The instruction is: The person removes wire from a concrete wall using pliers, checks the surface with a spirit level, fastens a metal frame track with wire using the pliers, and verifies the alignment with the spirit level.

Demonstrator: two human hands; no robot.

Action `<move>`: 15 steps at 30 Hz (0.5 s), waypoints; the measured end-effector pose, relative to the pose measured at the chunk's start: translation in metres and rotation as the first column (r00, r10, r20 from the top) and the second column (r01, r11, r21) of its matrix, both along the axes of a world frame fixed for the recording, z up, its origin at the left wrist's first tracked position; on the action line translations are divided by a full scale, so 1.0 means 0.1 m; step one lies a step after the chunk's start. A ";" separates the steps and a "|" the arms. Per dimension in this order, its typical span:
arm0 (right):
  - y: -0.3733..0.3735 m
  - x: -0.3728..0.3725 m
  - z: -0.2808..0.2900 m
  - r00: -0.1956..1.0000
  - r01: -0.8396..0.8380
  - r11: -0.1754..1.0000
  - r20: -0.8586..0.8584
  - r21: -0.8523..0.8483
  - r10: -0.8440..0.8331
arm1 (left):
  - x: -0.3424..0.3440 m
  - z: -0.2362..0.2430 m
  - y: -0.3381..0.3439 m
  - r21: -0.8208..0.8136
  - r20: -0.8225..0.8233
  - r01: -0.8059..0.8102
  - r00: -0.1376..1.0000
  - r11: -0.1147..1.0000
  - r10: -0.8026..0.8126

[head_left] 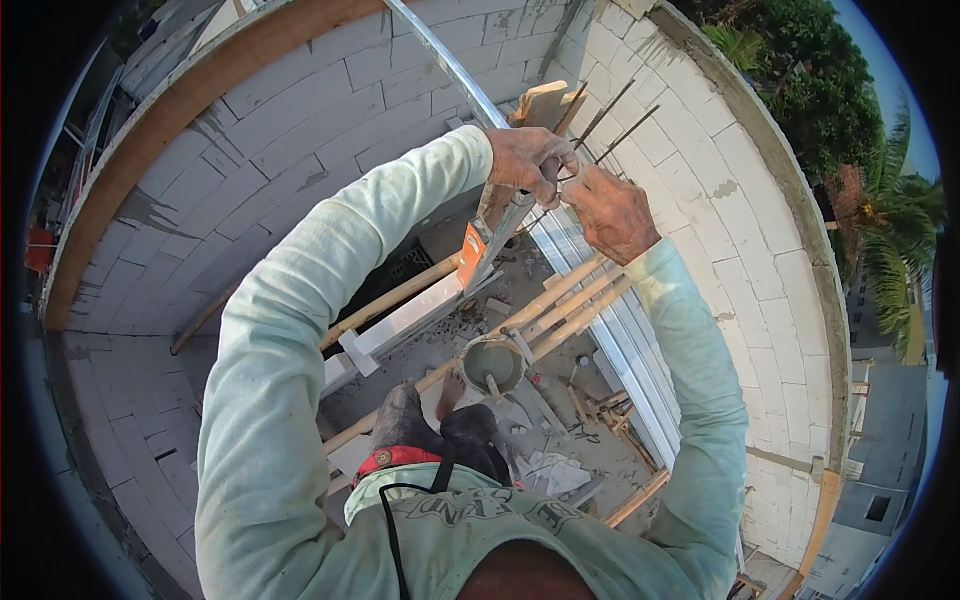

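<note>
My left hand and my right hand meet in front of me, fingertips pinched close together. What they pinch is too small to make out; a thin dark strand shows near the fingers. Just beyond them, thin steel rebar rods stick up at a slant. Rough wooden boards stand behind my left hand. A long silvery metal profile runs from the top edge down to my left wrist. Below the hands is a pale bar with an orange end.
Pale block walls curve around me, one edged with an orange-brown beam. Several wooden poles and long ribbed metal sheets lie below. A bucket of grey mix stands near my feet. Rubble and offcuts litter the floor.
</note>
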State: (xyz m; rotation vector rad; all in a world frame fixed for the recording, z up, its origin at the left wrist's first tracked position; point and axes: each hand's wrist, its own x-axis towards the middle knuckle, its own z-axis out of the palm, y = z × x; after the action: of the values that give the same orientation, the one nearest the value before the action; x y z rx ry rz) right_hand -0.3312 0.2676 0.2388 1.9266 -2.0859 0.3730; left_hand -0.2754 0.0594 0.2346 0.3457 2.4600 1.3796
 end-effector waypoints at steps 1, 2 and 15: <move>0.00 -0.01 -0.01 1.000 0.019 1.000 0.023 -0.002 -0.019 | 0.00 0.00 -0.01 0.005 -0.002 0.015 1.000 1.000 -0.014; -0.02 0.00 0.00 1.000 0.015 1.000 0.023 -0.001 -0.015 | 0.00 0.00 -0.04 0.006 -0.002 0.011 1.000 1.000 -0.011; -0.04 0.02 -0.06 0.987 0.078 0.996 0.143 -0.049 -0.070 | 0.06 -0.07 0.03 0.100 -0.109 -0.075 0.990 0.992 0.086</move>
State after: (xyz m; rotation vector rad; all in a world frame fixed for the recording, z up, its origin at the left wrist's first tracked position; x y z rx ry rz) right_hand -0.3291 0.2637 0.2332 1.8343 -2.2036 0.5592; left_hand -0.2697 0.0624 0.2272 0.3593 2.5291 1.5554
